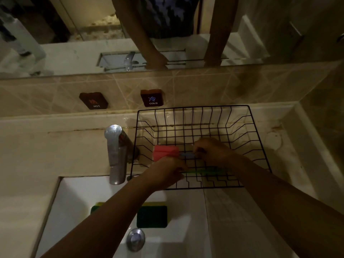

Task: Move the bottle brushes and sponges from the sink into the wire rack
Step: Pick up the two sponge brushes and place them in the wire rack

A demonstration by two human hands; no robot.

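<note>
Rack (242,116): black wire, on the table right of the tap (116,155), behind the sink (74,192).
Pink brush (165,153): inside rack, long axis left to right, foam head pointing left, blue handle to the right.
Green brush (202,171): lying in rack, also left to right.
Right hand (214,151): fingers pinching the blue handle.
Left hand (163,172): curled at green brush end; grip cannot tell.
Sponges (151,216): two, green and yellow, in sink.
</note>
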